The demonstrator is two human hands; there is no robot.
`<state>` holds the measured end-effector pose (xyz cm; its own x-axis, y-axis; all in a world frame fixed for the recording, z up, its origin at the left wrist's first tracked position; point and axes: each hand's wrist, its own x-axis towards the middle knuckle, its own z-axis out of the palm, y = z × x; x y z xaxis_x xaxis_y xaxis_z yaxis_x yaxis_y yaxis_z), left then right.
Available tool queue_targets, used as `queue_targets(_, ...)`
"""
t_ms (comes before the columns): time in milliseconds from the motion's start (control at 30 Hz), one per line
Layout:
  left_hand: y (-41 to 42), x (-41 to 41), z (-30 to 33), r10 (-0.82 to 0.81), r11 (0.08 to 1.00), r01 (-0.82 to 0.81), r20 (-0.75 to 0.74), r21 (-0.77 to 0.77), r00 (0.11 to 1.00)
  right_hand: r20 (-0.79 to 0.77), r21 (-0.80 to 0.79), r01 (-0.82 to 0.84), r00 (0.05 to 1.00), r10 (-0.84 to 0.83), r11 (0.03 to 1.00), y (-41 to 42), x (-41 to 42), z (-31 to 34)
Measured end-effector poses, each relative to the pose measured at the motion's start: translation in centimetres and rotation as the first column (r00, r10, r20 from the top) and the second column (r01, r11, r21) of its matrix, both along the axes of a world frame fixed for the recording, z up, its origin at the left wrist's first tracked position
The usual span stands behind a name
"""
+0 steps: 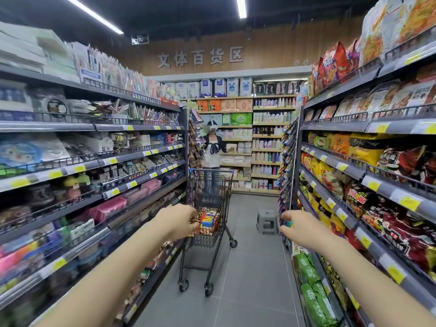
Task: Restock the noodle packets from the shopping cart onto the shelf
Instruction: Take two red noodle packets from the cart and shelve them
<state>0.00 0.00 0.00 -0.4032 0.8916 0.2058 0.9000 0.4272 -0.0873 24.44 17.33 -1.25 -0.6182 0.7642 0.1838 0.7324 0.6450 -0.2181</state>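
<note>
While both bare arms reach forward down the aisle, the left hand [179, 223] sits in front of the near rim of the shopping cart [207, 232], its fingers curled toward the goods inside; whether it actually grips a packet cannot be told, since the fingertips merge with the wrappers behind them. The right hand [298, 228] is out to the right of the cart, fingers bent, with a small teal thing [289, 224] showing between thumb and fingers; it looks pinched there, though what it is stays unclear.

The cart stands in the middle of the grey tiled floor [247, 279], a dark wire basket on castors with a blue-trimmed handle at its far end. Noodle packets [207, 220] in red, yellow and blue wrappers lie piled in its basket.

On the right runs the noodle shelf [354, 171], tiers of grey boards with yellow price tags, filled with red, black, yellow and green packets. On the left another shelf [99, 161] carries stationery and small goods, blurred toward the near end.

A small grey plastic stool [267, 221] stands on the floor to the right of the cart, near the foot of the noodle shelf. Beyond the cart a person [212, 152] in a dark top and pale skirt stands at its far end, before a back wall of tissue packs and bottles.
</note>
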Motion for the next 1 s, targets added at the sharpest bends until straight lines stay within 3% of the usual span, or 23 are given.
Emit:
queue_targets(367,2.9,-7.3,-0.2,0.075,0.996,-0.074,0.021,-0.053,0.997,0.025,-0.005,-0.047,0.999,0.047,0.999,5.2,-7.8,-0.4)
queue_targets(1000,17.8,-28.6,1.0,0.082,0.993,-0.08,0.014,-0.084,0.997,0.042,-0.022,-0.105,0.993,0.106,0.994,20.0,-29.1,0.4)
